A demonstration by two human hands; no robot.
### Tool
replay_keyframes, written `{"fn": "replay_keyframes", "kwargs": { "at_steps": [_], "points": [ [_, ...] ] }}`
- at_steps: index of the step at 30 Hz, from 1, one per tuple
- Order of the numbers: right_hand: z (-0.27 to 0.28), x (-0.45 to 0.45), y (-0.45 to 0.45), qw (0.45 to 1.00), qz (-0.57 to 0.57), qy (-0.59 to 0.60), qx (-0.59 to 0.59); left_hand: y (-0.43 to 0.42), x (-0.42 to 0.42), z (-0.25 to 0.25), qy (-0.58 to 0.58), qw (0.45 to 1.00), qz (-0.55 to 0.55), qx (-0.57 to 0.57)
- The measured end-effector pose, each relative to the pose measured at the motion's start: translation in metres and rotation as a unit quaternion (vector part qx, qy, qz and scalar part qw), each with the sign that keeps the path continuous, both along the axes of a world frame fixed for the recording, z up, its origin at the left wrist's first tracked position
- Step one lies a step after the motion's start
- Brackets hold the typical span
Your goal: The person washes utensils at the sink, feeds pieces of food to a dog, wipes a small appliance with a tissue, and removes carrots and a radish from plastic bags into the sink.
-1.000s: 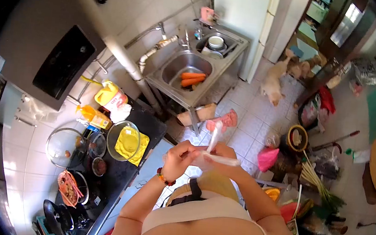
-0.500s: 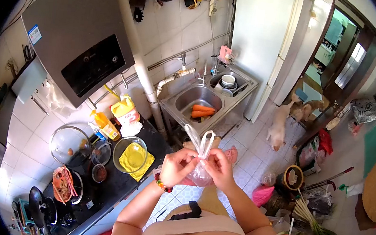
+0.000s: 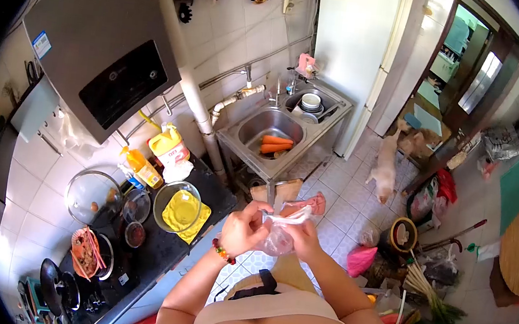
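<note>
A clear plastic bag (image 3: 278, 238) hangs between my two hands in front of my body, its gathered white neck and handles at finger height. My left hand (image 3: 245, 229), with a beaded bracelet on the wrist, pinches the bag's neck from the left. From the right, my right hand (image 3: 303, 237) has its fingers closed on the bag's top. What lies inside the bag is too blurred to make out. Beyond the hands, orange carrots (image 3: 275, 143) lie in the metal sink (image 3: 251, 129).
On the dark counter (image 3: 165, 250) are a glass bowl (image 3: 196, 188) on a yellow cloth, bottles, a glass lid and a plate of food. Two animals (image 3: 385, 169) are on the tiled floor near the doorway. Green onions (image 3: 426, 287) and bags lie at the right.
The bag's handles stood upright half a second ago and are now folded down between my fingers. Both hands have shifted slightly, and the view has tilted since the earliest frame.
</note>
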State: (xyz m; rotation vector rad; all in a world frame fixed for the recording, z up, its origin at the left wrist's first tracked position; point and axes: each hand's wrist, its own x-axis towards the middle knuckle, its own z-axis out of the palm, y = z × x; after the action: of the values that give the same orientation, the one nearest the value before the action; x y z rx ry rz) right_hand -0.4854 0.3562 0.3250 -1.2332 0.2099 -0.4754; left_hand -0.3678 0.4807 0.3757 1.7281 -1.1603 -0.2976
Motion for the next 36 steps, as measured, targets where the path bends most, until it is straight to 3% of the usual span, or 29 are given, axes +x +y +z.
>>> {"fn": "replay_keyframes", "kwargs": {
  "at_steps": [2, 4, 5, 7, 9, 11, 12, 14, 16, 19, 22, 24, 25, 26, 29, 30, 31, 32, 33, 34, 36],
  "points": [
    [-0.002, -0.002, 0.004, 0.999, 0.005, -0.009, -0.03, -0.003, 0.0, -0.012, -0.092, 0.994, 0.049, -0.013],
    [-0.013, 0.0, 0.002, 0.992, 0.026, -0.082, -0.094, -0.009, 0.001, -0.028, 0.028, 0.992, 0.1, -0.067],
    [-0.027, -0.005, 0.001, 0.994, 0.104, -0.032, 0.014, -0.012, 0.004, -0.037, 0.093, 0.984, 0.119, -0.097],
    [-0.017, -0.004, 0.007, 0.99, 0.112, -0.082, -0.017, -0.013, 0.007, -0.044, 0.237, 0.96, 0.116, -0.097],
    [-0.016, -0.001, 0.011, 0.995, 0.085, -0.048, -0.005, -0.01, 0.005, -0.043, 0.177, 0.972, 0.123, -0.095],
    [-0.019, 0.0, 0.012, 0.997, 0.071, -0.022, -0.019, -0.008, 0.003, -0.035, -0.027, 0.986, 0.162, 0.012],
    [-0.021, 0.0, 0.014, 0.997, 0.067, -0.012, -0.038, -0.008, 0.001, -0.03, -0.097, 0.982, 0.162, 0.004],
    [-0.018, -0.002, 0.017, 0.997, 0.068, -0.014, -0.027, -0.003, 0.008, -0.049, 0.053, 0.987, 0.146, -0.033],
    [-0.026, 0.0, 0.018, 0.998, 0.047, 0.003, -0.05, -0.005, 0.014, -0.056, 0.248, 0.958, 0.135, -0.058],
    [-0.041, 0.005, 0.018, 1.0, -0.004, 0.019, -0.007, -0.004, 0.019, -0.069, 0.366, 0.926, 0.091, -0.024],
    [-0.047, 0.007, 0.017, 0.99, -0.062, 0.063, 0.111, -0.006, 0.013, -0.075, 0.224, 0.968, 0.112, -0.002],
    [-0.055, 0.01, 0.016, 0.981, -0.082, 0.056, 0.166, -0.006, 0.006, -0.065, -0.022, 0.99, 0.126, 0.058],
    [-0.053, 0.009, 0.016, 0.986, -0.077, 0.059, 0.135, -0.005, 0.001, -0.055, -0.145, 0.977, 0.131, 0.085],
    [-0.048, 0.006, 0.018, 0.99, -0.072, 0.062, 0.104, -0.004, -0.003, -0.038, -0.183, 0.966, 0.114, 0.145],
    [-0.042, -0.003, 0.018, 0.996, -0.063, 0.045, -0.033, -0.001, 0.005, -0.055, 0.042, 0.99, 0.129, 0.047],
    [-0.042, -0.006, 0.019, 0.994, -0.056, 0.034, -0.084, -0.002, 0.017, -0.09, 0.311, 0.94, 0.138, 0.007],
    [-0.034, -0.01, 0.018, 0.996, -0.036, 0.07, -0.04, -0.001, 0.022, -0.103, 0.392, 0.915, 0.091, -0.017],
    [-0.021, -0.014, 0.016, 0.994, -0.007, 0.106, 0.004, 0.003, 0.025, -0.112, 0.266, 0.962, 0.047, -0.041],
    [-0.016, -0.016, 0.015, 0.988, 0.026, 0.143, 0.046, 0.0, 0.023, -0.1, 0.262, 0.962, 0.058, -0.051],
    [-0.034, -0.014, 0.013, 0.995, -0.002, 0.088, 0.043, -0.003, 0.021, -0.089, 0.241, 0.96, 0.044, -0.135],
    [-0.053, -0.009, 0.006, 0.998, -0.014, 0.022, 0.064, 0.002, 0.022, -0.087, 0.303, 0.944, -0.002, -0.133]
  ]
}}
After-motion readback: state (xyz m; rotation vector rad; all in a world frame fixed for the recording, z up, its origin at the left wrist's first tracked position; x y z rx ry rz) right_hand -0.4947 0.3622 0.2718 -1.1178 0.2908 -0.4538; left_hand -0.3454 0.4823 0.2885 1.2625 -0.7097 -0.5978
